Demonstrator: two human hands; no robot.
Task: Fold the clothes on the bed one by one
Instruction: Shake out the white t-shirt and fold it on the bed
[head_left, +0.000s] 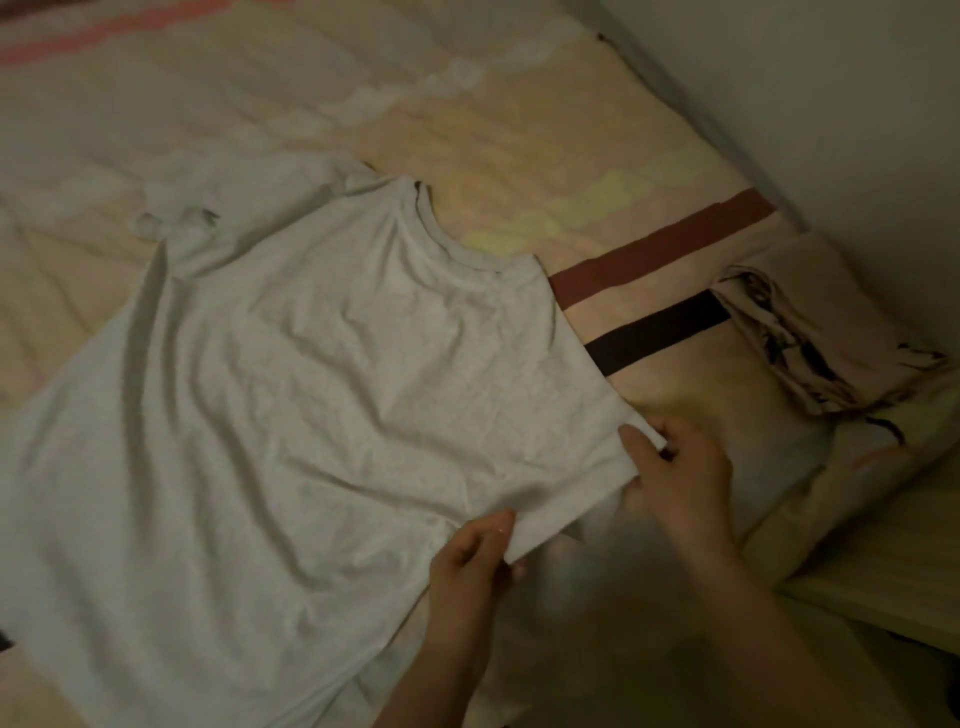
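1 pale grey T-shirt lies spread across the bed, collar toward the far side, its far sleeve crumpled and its near sleeve folded in over the body. A striped sheet in peach, pink and yellow covers the bed, with 1 brown band and 1 black band running out from under the shirt's right edge. Near the wall, well apart from the shirt, sits 1 folded patterned cloth with dark markings. 2 bare hands work at the folded sleeve edge: the left hand pinches the cloth between thumb and fingers at the near corner, and the right hand clamps the farther corner, thumb on top. Nothing lies on the shirt.
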